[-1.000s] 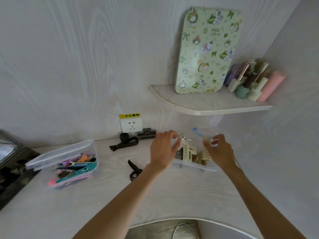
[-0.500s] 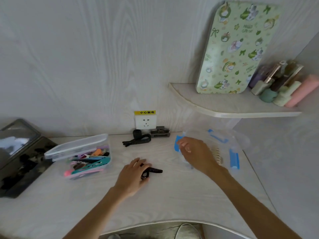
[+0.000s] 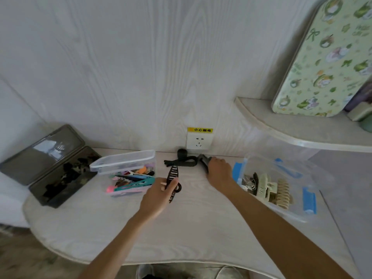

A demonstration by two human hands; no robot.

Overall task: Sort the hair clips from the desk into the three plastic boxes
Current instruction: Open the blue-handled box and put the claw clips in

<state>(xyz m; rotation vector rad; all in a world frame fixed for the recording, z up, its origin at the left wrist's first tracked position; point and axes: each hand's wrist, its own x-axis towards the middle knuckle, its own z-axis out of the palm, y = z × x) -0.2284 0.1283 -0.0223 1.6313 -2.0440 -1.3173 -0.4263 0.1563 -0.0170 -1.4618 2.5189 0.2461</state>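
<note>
L hand (image 3: 159, 195) grips black banana clip (image 3: 173, 176). R hand (image 3: 219, 171) clenched on dark clip (image 3: 203, 160) by wall, clip mostly hidden, type unclear.

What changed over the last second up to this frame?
The left hand left the clear box and lifted a black banana clip off the desk. The right hand reached back and grips a dark clip by the socket. Both boxes stayed put.

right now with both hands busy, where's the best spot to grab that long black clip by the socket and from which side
Judging by its pose, take the long black clip across its narrower left end, fingers coming down from above. It lies flat along the wall under the socket, and the right hand crowds its other end.
</note>
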